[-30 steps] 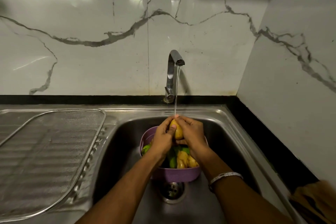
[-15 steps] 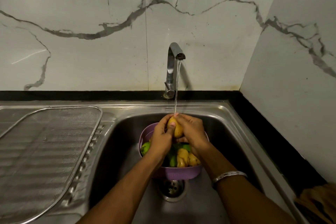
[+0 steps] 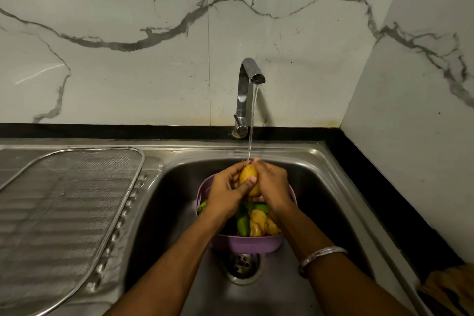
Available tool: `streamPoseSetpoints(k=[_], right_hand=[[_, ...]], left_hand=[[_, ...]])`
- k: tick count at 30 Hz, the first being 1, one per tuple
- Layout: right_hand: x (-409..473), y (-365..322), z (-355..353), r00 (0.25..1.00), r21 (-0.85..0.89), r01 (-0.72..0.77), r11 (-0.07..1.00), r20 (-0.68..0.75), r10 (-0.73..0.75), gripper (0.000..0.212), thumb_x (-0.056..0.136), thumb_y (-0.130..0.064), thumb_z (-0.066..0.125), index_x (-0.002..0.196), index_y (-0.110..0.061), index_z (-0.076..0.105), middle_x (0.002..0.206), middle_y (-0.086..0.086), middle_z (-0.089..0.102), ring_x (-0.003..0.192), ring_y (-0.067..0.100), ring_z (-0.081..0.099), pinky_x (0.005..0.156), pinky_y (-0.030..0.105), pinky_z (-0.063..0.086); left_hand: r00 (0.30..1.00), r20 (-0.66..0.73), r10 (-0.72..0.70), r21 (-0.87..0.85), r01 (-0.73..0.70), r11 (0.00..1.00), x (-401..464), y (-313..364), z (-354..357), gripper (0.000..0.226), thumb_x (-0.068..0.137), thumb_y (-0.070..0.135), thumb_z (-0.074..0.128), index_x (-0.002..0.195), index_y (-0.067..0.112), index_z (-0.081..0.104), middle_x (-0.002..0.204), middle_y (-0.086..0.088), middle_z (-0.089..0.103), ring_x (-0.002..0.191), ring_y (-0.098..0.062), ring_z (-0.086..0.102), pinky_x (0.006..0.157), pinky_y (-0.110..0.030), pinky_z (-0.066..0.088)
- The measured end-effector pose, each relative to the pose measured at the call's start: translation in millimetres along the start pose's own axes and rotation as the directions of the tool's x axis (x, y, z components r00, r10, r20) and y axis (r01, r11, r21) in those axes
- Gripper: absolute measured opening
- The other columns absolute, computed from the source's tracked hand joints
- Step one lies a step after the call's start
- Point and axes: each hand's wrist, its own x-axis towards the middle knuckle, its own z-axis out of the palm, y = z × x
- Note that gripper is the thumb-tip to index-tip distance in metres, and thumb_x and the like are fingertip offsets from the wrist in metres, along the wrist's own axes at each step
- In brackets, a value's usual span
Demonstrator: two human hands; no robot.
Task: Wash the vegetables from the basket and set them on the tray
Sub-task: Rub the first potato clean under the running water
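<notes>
A yellow potato (image 3: 250, 179) is getting held upright right under the water stream, above the far rim of the basket. The purple plastic basket (image 3: 246, 243) is sitting in the sink over the drain, still holding a couple more potatoes (image 3: 260, 223) on its right side and green vegetables (image 3: 242, 223) in the middle and left. The wire-mesh tray (image 3: 69, 213) is lying flat on the draining board, left of the basin.

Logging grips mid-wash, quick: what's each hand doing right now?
Left hand: curled round the potato, holding it under the running water.
Right hand: curled round the same potato, holding it too.
</notes>
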Motion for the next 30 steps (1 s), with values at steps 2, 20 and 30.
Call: streamPoseSetpoints(k=[2,20,30], right_hand=[[1.0,-6.4,-2.9,0.994,-0.007,-0.069,0.998,0.089,0.069,0.026,0.105,-0.031,0.054,0.114,-0.015,0.073,0.108,0.015,0.074,0.1,0.032,0.072,0.069,0.045,0.064],[-0.2,-13.3,-14.9,0.947,0.101,-0.161,0.982,0.297,0.125,0.028,0.104,-0.019,0.056,0.13,-0.014,0.065,0.12,0.019,0.07,0.098,0.036,0.074,0.063,0.037,0.064],[-4.6,-12.7,-8.6,0.978,-0.031,-0.074,0.997,0.193,0.078,0.031,0.106,-0.024,0.053,0.13,-0.011,0.067,0.119,0.019,0.068,0.096,0.035,0.072,0.053,0.028,0.06]], left_hand=[[1.0,-0.013,-0.009,-0.009,0.009,1.0,1.1,-0.6,-0.7,0.044,0.093,0.004,0.066,0.136,0.009,0.059,0.124,-0.008,0.071,0.116,-0.02,0.067,0.098,-0.042,0.056],[0.987,-0.046,-0.151,-0.212,0.138,0.967,2.6,-0.4,-3.2,0.033,0.1,0.012,0.059,0.133,0.014,0.061,0.121,-0.009,0.071,0.11,-0.025,0.07,0.09,-0.044,0.059],[0.972,-0.049,-0.229,-0.311,0.203,0.928,1.5,-1.2,1.6,0.031,0.103,0.006,0.051,0.133,0.007,0.058,0.124,-0.017,0.066,0.105,-0.028,0.069,0.07,-0.036,0.063]])
